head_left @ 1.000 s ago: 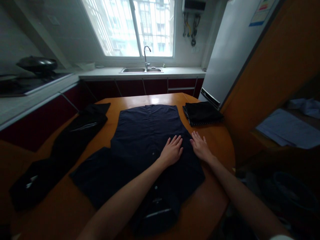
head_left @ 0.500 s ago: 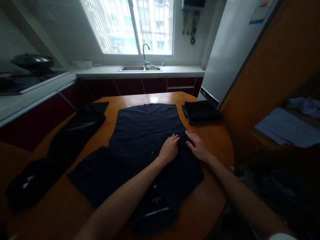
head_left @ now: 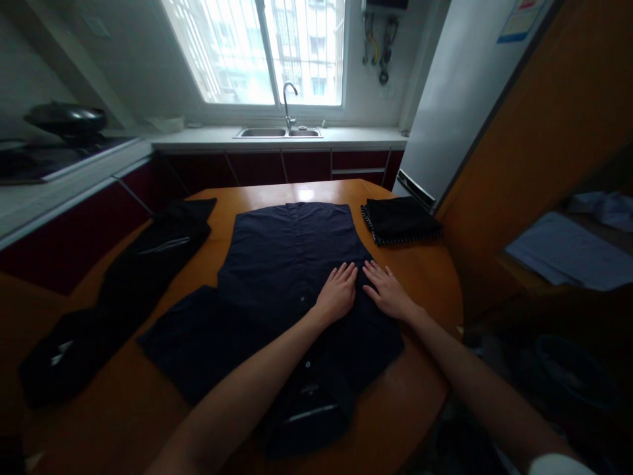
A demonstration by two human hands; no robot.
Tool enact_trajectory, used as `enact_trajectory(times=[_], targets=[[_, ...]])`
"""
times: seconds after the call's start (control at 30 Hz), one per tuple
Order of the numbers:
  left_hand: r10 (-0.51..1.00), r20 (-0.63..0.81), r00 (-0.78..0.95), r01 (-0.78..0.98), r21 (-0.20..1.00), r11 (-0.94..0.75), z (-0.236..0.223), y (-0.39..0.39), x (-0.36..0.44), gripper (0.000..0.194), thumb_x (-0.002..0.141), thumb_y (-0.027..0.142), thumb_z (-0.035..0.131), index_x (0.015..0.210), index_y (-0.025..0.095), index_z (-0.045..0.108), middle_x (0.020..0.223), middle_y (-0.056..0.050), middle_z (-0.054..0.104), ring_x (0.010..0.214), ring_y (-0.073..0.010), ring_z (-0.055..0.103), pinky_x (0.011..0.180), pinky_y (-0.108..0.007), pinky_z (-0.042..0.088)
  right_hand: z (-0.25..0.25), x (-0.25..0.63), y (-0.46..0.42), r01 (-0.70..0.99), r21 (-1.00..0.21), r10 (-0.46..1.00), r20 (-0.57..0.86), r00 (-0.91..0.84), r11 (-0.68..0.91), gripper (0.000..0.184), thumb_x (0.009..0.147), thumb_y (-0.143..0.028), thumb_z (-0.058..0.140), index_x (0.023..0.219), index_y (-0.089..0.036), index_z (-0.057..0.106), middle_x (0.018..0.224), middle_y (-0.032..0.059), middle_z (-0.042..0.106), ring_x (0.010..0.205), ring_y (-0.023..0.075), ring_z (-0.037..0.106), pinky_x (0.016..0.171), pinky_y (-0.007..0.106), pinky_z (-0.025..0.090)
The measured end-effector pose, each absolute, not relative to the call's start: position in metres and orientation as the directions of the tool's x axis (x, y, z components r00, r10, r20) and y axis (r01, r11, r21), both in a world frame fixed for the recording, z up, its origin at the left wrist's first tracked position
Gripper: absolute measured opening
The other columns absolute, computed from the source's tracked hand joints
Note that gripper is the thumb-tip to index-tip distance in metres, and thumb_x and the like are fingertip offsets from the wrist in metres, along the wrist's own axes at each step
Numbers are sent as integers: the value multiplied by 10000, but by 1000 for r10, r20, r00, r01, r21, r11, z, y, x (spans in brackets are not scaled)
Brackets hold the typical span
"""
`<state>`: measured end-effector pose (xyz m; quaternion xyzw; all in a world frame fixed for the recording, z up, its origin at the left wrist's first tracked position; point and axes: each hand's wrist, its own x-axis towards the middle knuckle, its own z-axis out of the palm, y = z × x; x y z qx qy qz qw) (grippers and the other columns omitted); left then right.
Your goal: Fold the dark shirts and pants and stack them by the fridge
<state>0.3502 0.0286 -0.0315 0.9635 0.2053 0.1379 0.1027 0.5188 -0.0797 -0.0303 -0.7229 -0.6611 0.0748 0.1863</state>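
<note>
A dark navy short-sleeved button shirt (head_left: 277, 257) lies spread on the wooden table (head_left: 395, 409), its collar toward me and its hem toward the window. My left hand (head_left: 339, 290) rests flat on the shirt's right half, fingers stretched out. Close beside it, my right hand (head_left: 388, 290) lies flat near the shirt's right side edge, by the sleeve, with its fingers apart. Neither hand grips the cloth. My left forearm crosses over the shirt and hides part of its front. Small light buttons show down the middle.
Folded black cloth (head_left: 403, 220) sits at the table's far right. A long black garment (head_left: 133, 277) stretches along the left side. Beyond the table are a counter with a sink (head_left: 277, 132), a wok (head_left: 66, 120) on the stove at left, and a fridge (head_left: 445, 112) at right.
My right hand has slid slightly left, closer to my left hand. The left hand has hardly moved, its fingers a little more spread. The shirt lies the same.
</note>
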Motion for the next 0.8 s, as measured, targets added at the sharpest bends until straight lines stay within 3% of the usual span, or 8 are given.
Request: enact_trajectory(times=[0.33,0.57,0.67,0.8], targets=[[397,179,900,362,197,-911,-29,25,347,574,1018,372,369,1540,135,347,1630,-125,265,1512,-297,221,1211,-517,211,-35,516,-80,936,-307,968,124,217,-171,636,1019,-497,317,1558,-160,323,1635,117,242,1522,254,189,1220,549,125],[392,195,899,356,197,-914,-29,25,345,573,1023,402,368,1546,170,339,1628,-109,285,1513,-289,222,1215,-507,203,-44,524,-77,876,-385,909,177,378,-290,664,1023,-499,268,1533,-85,358,1590,189,338,1494,290,273,1208,543,178],[400,182,898,365,198,-910,-27,24,345,570,1023,402,371,1542,169,346,1626,-108,291,1513,-285,223,1216,-503,203,-43,528,-76,839,-472,881,229,414,-271,662,1026,-481,241,1537,-73,343,1595,189,329,1495,283,272,1201,534,211],[397,171,902,365,193,-911,-23,21,345,573,1027,400,371,1531,130,362,1621,-126,297,1510,-290,229,1218,-491,202,-38,526,-77,847,-510,870,339,359,-151,620,1022,-460,266,1561,-158,314,1616,134,307,1510,245,234,1208,530,201]])
